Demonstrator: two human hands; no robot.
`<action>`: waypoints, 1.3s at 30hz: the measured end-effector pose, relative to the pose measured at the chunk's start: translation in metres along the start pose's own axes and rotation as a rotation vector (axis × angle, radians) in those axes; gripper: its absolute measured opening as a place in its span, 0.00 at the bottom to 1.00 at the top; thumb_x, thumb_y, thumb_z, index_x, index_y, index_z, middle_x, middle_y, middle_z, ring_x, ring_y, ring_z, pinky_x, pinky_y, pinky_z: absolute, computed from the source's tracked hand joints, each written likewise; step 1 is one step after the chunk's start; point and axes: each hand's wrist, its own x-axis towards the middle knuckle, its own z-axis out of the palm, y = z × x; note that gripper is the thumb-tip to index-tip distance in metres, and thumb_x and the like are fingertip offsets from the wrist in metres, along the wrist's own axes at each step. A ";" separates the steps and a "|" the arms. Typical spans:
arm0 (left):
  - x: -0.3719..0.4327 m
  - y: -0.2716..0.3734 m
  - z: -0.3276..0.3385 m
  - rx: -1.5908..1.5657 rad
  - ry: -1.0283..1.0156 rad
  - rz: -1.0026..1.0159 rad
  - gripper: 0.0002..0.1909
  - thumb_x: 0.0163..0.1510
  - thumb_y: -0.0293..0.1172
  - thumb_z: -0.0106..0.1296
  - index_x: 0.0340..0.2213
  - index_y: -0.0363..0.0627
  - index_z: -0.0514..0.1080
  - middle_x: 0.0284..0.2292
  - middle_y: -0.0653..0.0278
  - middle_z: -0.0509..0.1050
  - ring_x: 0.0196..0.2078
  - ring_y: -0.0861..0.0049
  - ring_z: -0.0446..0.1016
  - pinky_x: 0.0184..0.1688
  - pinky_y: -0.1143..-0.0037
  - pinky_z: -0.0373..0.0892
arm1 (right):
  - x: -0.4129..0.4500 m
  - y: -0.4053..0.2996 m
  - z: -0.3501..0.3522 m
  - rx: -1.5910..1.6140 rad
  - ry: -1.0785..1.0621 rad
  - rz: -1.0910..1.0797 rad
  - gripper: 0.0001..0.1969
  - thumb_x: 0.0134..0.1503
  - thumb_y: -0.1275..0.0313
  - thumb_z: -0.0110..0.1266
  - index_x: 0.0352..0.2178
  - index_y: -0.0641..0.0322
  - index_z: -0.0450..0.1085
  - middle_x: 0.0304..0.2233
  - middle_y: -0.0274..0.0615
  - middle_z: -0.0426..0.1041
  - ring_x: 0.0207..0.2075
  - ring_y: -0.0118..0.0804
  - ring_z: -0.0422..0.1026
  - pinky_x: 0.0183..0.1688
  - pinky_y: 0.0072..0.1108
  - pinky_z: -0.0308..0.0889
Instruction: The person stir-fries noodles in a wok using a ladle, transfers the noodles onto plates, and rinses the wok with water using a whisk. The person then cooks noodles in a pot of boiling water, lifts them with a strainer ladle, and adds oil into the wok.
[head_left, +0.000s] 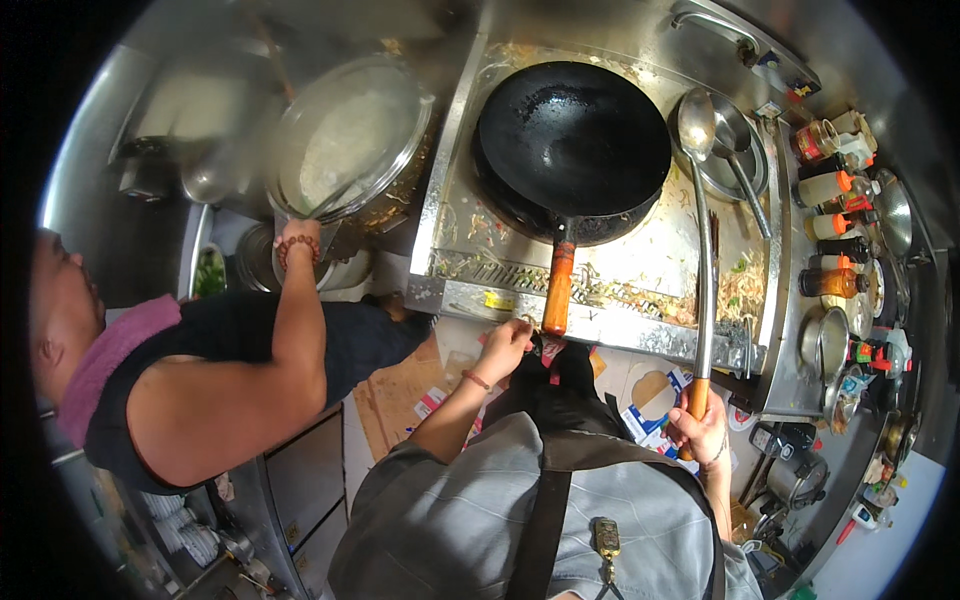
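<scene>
A black wok rests on the steel stove, its wooden handle pointing toward me. My right hand grips the wooden end of a long steel ladle. The ladle's bowl lies at the rim of a steel basin, where a smaller ladle also rests. Just left of the wok handle, my left hand is at the stove's front edge with its fingers curled. Whether anything is between those fingers is hidden.
At left, a co-worker holds a utensil in a large steaming pot. Food scraps litter the stove top. Sauce bottles line the right-hand counter. A faucet is mounted at the back. Cardboard lies on the floor.
</scene>
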 end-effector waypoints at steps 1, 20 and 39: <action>0.001 0.002 0.000 0.007 -0.034 -0.003 0.15 0.56 0.37 0.41 0.34 0.35 0.67 0.22 0.62 0.72 0.24 0.81 0.71 0.27 0.80 0.67 | 0.000 -0.001 0.001 0.022 0.001 -0.002 0.13 0.44 0.75 0.56 0.24 0.62 0.56 0.11 0.32 0.59 0.09 0.23 0.59 0.17 0.18 0.65; -0.019 -0.033 -0.056 -0.035 0.059 -0.092 0.15 0.56 0.38 0.40 0.33 0.37 0.68 0.22 0.63 0.72 0.25 0.81 0.72 0.27 0.81 0.68 | 0.059 -0.021 0.054 0.022 -0.041 0.027 0.09 0.45 0.76 0.52 0.24 0.63 0.58 0.13 0.32 0.60 0.11 0.23 0.59 0.21 0.19 0.66; -0.016 -0.044 -0.056 -0.118 0.129 -0.058 0.16 0.55 0.41 0.40 0.31 0.38 0.68 0.18 0.64 0.72 0.18 0.82 0.68 0.22 0.81 0.64 | 0.066 -0.027 0.058 -0.052 -0.052 0.015 0.09 0.46 0.74 0.52 0.24 0.64 0.59 0.12 0.31 0.60 0.12 0.22 0.61 0.21 0.19 0.68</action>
